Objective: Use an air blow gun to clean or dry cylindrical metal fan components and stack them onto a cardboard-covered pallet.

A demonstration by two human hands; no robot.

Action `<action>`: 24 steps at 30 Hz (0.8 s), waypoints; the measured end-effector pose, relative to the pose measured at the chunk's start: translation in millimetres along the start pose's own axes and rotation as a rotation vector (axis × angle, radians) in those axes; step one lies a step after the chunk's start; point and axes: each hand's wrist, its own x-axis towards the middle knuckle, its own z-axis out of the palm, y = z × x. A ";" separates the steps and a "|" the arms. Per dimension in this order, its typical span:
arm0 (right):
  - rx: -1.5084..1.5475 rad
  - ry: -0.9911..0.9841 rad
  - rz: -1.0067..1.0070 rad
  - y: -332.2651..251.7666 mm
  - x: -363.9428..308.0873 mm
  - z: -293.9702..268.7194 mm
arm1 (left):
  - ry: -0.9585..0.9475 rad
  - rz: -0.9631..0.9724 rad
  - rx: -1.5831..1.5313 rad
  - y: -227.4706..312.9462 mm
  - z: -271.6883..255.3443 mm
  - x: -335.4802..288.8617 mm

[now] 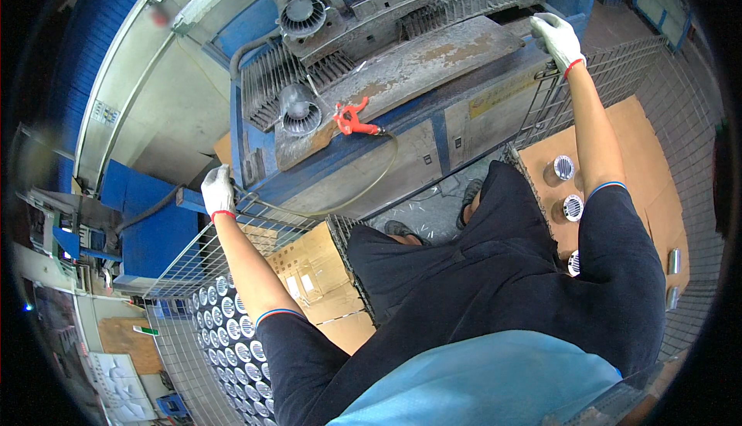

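Note:
Both my hands wear white gloves with red cuffs, and my arms are spread wide. At the left front corner of the blue machine, my left hand (219, 191) is closed; what it grips, if anything, is hidden. My right hand (557, 42) reaches the machine's right end, its fingers together and curled down over something I cannot make out. Between them, on the worn metal ledge (433, 59), lies an orange air blow gun (354, 117). A grey slotted metal cylinder (300, 110) lies to its left, and another slotted cylinder (303, 16) sits farther back.
To my left, a wire cage (174, 329) holds many slotted round parts (232, 333) beside cardboard (321, 264). A second wire cage (657, 59) on my right has cardboard (618, 144) with several metal cylinders (563, 168). The blow gun's hose (367, 190) hangs down the machine front.

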 end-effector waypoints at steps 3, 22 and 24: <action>0.007 0.001 0.011 -4.2 -2.5 3.4 | 0.068 0.132 -0.012 -8.7 -1.5 2.3; 0.005 0.002 0.047 -15.4 -8.3 8.3 | 0.007 0.063 -0.018 2.5 -2.7 -2.5; -0.021 -0.007 0.067 -17.5 -10.2 9.3 | 0.000 0.035 -0.042 2.9 -2.2 -3.8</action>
